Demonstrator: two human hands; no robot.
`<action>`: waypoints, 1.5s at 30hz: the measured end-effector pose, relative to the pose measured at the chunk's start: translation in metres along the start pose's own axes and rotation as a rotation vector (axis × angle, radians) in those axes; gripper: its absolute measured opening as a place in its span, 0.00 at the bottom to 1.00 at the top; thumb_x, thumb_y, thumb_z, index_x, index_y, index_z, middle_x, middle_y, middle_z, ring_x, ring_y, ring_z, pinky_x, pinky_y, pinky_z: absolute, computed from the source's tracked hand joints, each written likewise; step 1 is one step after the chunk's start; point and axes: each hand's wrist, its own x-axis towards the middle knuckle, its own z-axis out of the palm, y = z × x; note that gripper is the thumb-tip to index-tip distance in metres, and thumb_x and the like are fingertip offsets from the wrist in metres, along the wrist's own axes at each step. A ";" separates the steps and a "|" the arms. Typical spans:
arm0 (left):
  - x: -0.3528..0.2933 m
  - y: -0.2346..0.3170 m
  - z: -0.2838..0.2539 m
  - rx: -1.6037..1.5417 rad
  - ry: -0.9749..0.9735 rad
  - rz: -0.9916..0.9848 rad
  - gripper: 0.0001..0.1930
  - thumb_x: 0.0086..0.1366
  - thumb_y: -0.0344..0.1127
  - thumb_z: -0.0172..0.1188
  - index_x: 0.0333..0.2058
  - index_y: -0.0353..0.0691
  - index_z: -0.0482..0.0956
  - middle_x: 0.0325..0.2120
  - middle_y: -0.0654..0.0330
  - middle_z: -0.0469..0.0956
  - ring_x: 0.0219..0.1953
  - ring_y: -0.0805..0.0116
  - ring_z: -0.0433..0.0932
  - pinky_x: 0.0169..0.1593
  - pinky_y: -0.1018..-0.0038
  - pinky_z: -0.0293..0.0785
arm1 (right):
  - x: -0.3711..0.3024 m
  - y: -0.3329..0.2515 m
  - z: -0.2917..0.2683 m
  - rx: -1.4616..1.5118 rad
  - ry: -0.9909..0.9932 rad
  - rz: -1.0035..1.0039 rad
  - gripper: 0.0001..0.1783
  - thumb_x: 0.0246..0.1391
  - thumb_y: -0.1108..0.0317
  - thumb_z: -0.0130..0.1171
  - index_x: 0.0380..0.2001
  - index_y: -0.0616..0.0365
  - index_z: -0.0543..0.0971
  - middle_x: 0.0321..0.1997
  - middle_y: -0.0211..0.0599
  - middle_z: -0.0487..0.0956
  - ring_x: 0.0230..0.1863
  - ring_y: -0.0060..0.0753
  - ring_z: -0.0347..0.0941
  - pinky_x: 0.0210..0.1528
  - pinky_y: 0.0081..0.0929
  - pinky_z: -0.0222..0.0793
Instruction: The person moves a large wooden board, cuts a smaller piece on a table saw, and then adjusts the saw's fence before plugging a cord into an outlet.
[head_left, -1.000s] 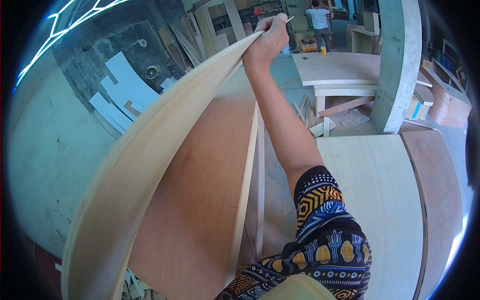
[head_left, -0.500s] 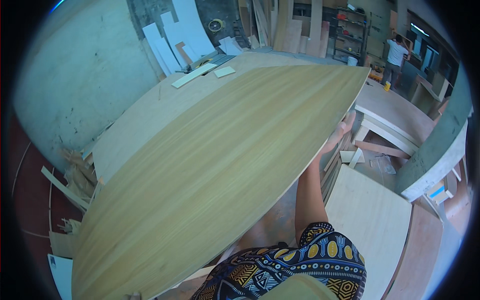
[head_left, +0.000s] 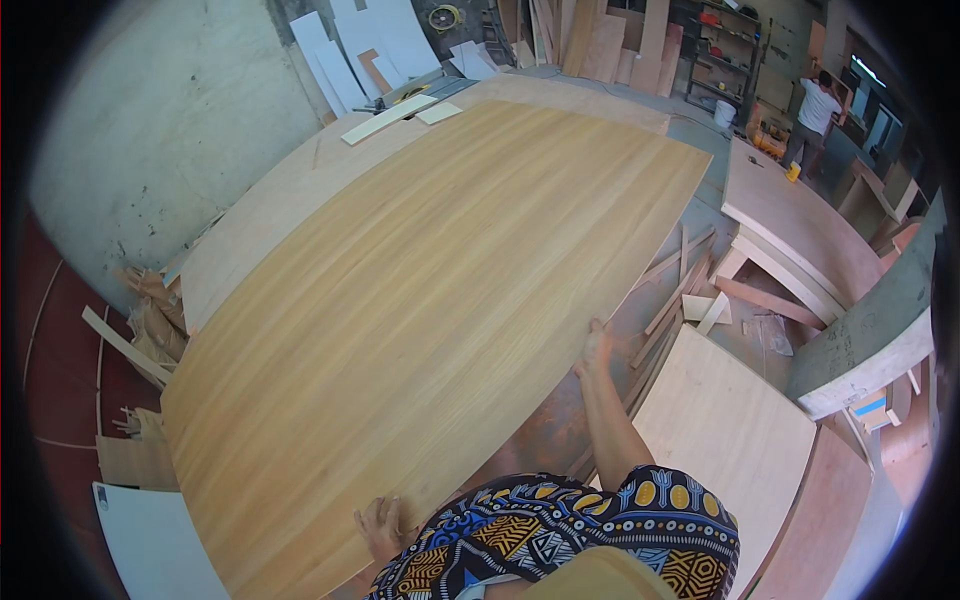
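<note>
A large wood-grain veneered sheet (head_left: 430, 310) lies almost flat over a bigger pale board (head_left: 255, 215), its near edge toward me. My right hand (head_left: 595, 350) is closed on the sheet's right edge, thumb side up, the arm stretched forward. Close to my body, my left hand (head_left: 380, 528) grips the near edge, with bent fingers on the top face. The undersides of both grips are hidden by the sheet.
Pale strips (head_left: 390, 120) lie at the far edge of the pale board. To my right are a light panel (head_left: 730, 410), loose wood strips (head_left: 660, 340), a workbench (head_left: 800, 215) and a concrete pillar (head_left: 870, 330). A person (head_left: 815, 115) stands at the far right.
The sheet has come down from a tilted, raised position to nearly flat. My right hand has moved nearer along its edge, and my left hand has moved right and forward.
</note>
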 end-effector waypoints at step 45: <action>0.805 0.481 0.283 -0.440 -0.244 0.467 0.33 0.67 0.43 0.58 0.65 0.33 0.58 0.62 0.38 0.58 0.65 0.41 0.59 0.65 0.53 0.59 | 0.301 -0.148 -0.343 -1.330 0.290 0.438 0.33 0.58 0.47 0.45 0.50 0.67 0.77 0.56 0.59 0.75 0.59 0.55 0.70 0.61 0.43 0.65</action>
